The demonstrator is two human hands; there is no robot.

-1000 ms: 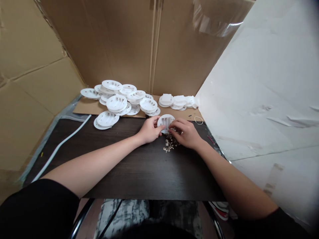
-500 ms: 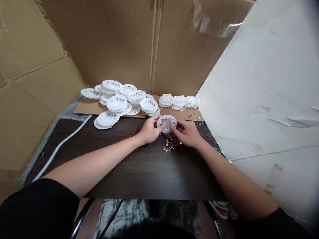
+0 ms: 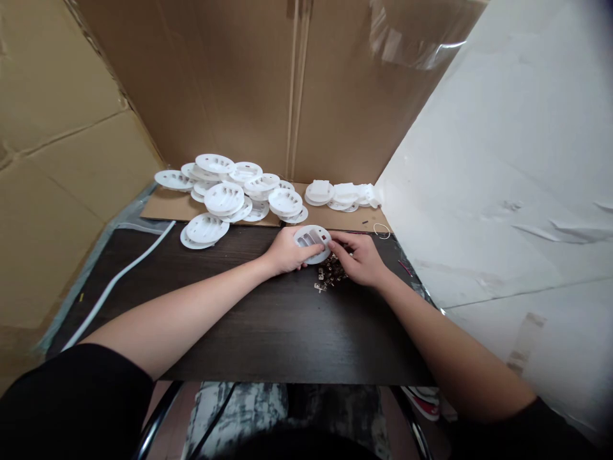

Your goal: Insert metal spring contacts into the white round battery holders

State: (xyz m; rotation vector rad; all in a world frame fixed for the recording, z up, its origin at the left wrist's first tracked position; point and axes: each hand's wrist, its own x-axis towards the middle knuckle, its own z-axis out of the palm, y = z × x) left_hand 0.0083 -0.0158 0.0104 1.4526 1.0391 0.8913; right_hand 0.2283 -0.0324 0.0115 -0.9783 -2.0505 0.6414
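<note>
Head view: left hand [image 3: 285,251] grips 1 white disc [image 3: 311,237] above the bench [image 3: 287,332]; right hand [image 3: 360,257] curls at its rim, grip unclear. A slack left thumb could drop it onto metal clips [image 3: 332,273].

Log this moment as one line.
left hand: holding white disc | right hand: at disc's right edge, grip unclear | table: small metal parts near right hand | behind: piled white discs

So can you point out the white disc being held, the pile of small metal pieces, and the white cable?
White disc [image 3: 311,237]: head view, its face near the middle.
Metal pieces [image 3: 332,271]: head view, the pile's visible middle.
White cable [image 3: 115,280]: head view, midway along its visible length.
</note>
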